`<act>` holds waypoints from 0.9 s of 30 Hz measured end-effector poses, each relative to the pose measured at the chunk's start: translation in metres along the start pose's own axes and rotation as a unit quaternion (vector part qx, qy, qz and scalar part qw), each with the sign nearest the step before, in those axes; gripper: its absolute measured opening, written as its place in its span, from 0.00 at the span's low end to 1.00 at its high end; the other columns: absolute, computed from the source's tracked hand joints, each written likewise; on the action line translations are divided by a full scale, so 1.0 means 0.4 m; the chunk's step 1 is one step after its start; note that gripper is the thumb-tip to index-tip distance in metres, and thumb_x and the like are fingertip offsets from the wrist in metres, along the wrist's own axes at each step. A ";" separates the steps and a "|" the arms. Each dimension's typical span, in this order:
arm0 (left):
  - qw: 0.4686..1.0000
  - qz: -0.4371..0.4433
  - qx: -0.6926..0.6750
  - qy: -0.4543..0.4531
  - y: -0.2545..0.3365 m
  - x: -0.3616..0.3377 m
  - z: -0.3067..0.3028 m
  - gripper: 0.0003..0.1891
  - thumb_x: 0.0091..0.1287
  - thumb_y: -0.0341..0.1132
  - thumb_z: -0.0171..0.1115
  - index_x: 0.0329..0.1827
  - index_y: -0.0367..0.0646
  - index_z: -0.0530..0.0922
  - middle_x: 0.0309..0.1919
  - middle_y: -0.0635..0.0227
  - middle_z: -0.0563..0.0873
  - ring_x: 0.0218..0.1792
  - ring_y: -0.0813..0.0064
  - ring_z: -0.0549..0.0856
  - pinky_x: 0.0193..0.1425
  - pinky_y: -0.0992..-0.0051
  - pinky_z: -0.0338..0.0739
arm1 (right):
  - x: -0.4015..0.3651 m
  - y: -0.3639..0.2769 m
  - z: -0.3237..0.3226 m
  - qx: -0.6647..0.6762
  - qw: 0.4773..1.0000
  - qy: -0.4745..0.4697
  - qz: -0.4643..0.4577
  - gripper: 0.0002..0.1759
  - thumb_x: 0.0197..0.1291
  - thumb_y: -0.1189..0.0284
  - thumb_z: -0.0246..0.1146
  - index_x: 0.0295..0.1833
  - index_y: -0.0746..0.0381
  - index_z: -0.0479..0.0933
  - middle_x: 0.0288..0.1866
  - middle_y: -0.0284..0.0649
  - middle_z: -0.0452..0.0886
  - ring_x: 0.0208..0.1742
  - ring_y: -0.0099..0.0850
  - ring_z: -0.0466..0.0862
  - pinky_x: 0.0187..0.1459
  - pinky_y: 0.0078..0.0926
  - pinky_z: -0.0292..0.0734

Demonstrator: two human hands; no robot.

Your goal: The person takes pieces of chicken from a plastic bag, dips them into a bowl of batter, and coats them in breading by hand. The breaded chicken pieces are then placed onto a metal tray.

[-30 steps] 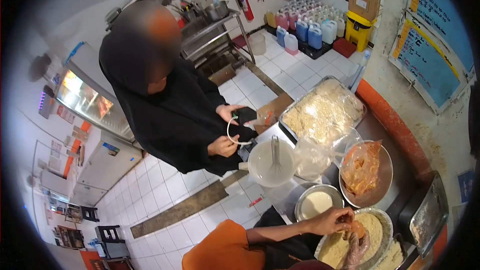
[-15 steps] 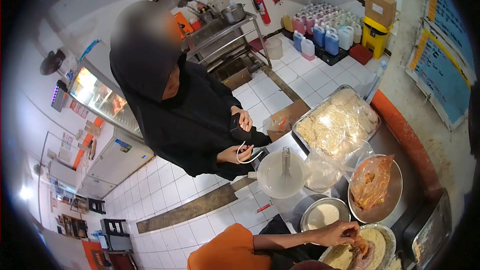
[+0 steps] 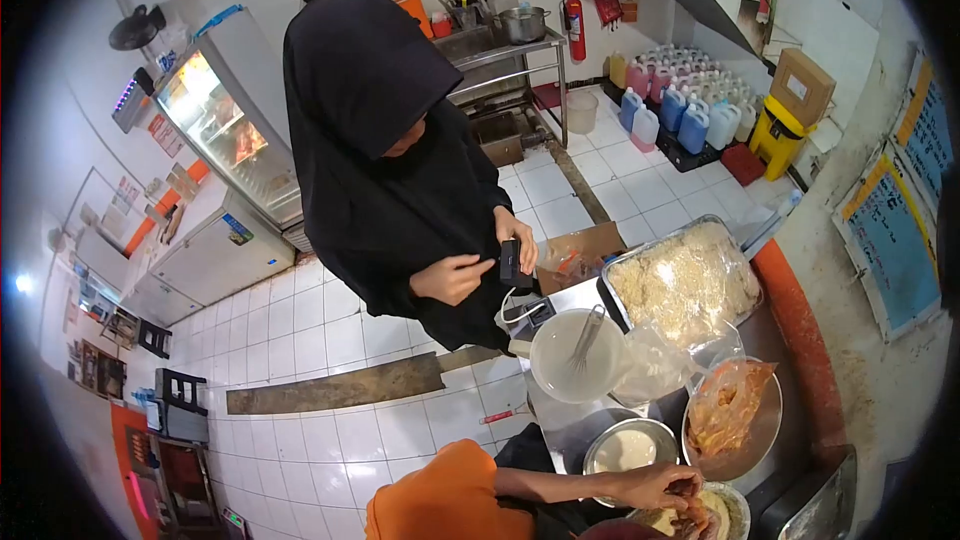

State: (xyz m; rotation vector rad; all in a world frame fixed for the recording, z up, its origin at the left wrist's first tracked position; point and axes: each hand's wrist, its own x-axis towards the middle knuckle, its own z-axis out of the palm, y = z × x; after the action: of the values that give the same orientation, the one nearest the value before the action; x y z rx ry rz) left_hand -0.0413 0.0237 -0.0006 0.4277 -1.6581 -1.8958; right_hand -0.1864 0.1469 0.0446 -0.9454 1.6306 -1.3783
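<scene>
My left hand reaches in from the bottom, past an orange sleeve, with its fingers closed on a piece of orange marinated meat. Beneath it is a metal bowl of pale flour-like coating, cut off by the lower frame edge. My right hand is low in the bowl beside the meat, mostly hidden and hard to make out. Next to my left wrist stands a bowl of creamy batter. Behind it, a larger metal bowl holds a plastic bag of orange marinated meat.
A white tub with a whisk and a plastic-covered tray of crumbs share the metal table. Across it, a person in black holds a small black device with a white cable. Jugs stand on the floor.
My view has shifted, so the table sits lower. My left hand has lowered towards the coating bowl. The other person has released the white cable and now touches the black device with a finger.
</scene>
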 end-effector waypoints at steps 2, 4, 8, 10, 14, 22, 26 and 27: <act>1.000 0.016 0.013 0.010 -0.004 -0.006 0.004 0.11 0.68 0.30 0.68 0.45 0.39 0.73 0.32 0.70 0.76 0.32 0.77 0.74 0.40 0.71 0.69 | -0.002 0.010 -0.014 -0.046 0.999 0.010 -0.013 0.28 0.71 0.48 0.60 0.48 0.66 0.76 0.43 0.42 0.82 0.43 0.32 0.80 0.54 0.34 0.77; 1.000 0.019 0.018 0.008 -0.004 -0.010 0.005 0.11 0.69 0.30 0.68 0.45 0.39 0.73 0.32 0.70 0.76 0.33 0.77 0.74 0.40 0.71 0.69 | -0.008 0.035 -0.030 -0.091 0.995 0.021 -0.025 0.27 0.71 0.48 0.60 0.48 0.66 0.77 0.43 0.42 0.83 0.42 0.32 0.80 0.51 0.32 0.77; 1.000 0.010 0.028 0.003 -0.007 -0.018 0.010 0.12 0.68 0.31 0.68 0.46 0.40 0.73 0.33 0.67 0.77 0.35 0.76 0.77 0.41 0.70 0.71 | -0.015 0.041 -0.016 -0.019 1.000 0.002 -0.008 0.28 0.72 0.48 0.59 0.48 0.66 0.76 0.43 0.42 0.82 0.42 0.32 0.80 0.51 0.33 0.77; 0.999 0.014 0.039 0.011 0.010 -0.022 0.001 0.13 0.68 0.32 0.69 0.46 0.40 0.73 0.33 0.67 0.77 0.34 0.76 0.77 0.41 0.70 0.71 | -0.006 -0.001 0.023 -0.012 1.000 0.001 -0.028 0.29 0.72 0.47 0.58 0.47 0.67 0.75 0.42 0.42 0.81 0.41 0.32 0.79 0.52 0.34 0.77; 0.999 0.023 0.042 0.020 0.022 -0.031 0.021 0.15 0.66 0.34 0.71 0.47 0.39 0.73 0.33 0.66 0.77 0.35 0.76 0.77 0.41 0.71 0.73 | -0.040 -0.011 -0.011 -0.012 1.000 0.016 -0.019 0.26 0.71 0.51 0.60 0.51 0.67 0.73 0.45 0.43 0.79 0.43 0.33 0.79 0.53 0.34 0.78; 0.992 -0.054 -0.114 -0.001 -0.092 -0.032 0.062 0.21 0.64 0.33 0.74 0.56 0.36 0.75 0.37 0.69 0.84 0.39 0.81 0.81 0.44 0.77 0.78 | -0.067 0.116 -0.081 0.115 0.989 0.090 0.027 0.26 0.68 0.57 0.66 0.59 0.66 0.71 0.51 0.42 0.77 0.47 0.31 0.80 0.45 0.28 0.79; 0.988 -0.108 -0.101 0.047 -0.017 -0.053 0.030 0.17 0.62 0.25 0.75 0.51 0.36 0.79 0.36 0.73 0.84 0.38 0.85 0.81 0.45 0.82 0.77 | -0.079 0.075 -0.047 0.100 0.987 0.124 0.032 0.27 0.69 0.57 0.65 0.63 0.66 0.71 0.53 0.42 0.78 0.49 0.31 0.80 0.47 0.29 0.79; 0.986 -0.090 -0.124 0.058 -0.021 -0.052 0.028 0.16 0.62 0.25 0.75 0.50 0.36 0.79 0.35 0.74 0.83 0.38 0.86 0.81 0.44 0.82 0.76 | -0.082 0.070 -0.042 0.111 0.985 0.127 0.034 0.27 0.70 0.58 0.64 0.64 0.66 0.71 0.54 0.42 0.78 0.49 0.31 0.80 0.48 0.29 0.79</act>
State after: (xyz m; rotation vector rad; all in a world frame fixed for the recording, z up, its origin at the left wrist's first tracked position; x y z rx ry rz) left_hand -0.0336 0.0458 -0.0095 0.5885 -1.3247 -2.1345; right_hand -0.1894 0.1869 0.0220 -0.5978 1.6319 -1.6458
